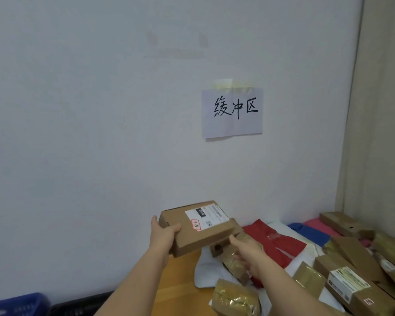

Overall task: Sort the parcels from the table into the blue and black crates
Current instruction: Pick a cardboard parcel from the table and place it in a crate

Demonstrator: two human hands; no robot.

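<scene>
The left hand [163, 233] grips a cardboard box [198, 226] label-up above the bench [180, 281], likely to read its destination; the right hand [246, 254] clutches a taped parcel [235, 261]; the blue crate [16, 304] and black crate [78, 304] wait below left

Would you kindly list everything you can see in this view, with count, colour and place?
Labelled box: one, brown, held above the table edge.
Taped parcels: several, gold-brown, on the table, right.
Red bag: one, on the table.
White bag: one, under parcels.
Table: one, orange top.
Blue crate: one, bottom left.
Black crate: one, beside the blue one.
Sign: one, white, on the wall.
Left hand: grips the box's left end.
Right hand: holds a small taped parcel.
</scene>
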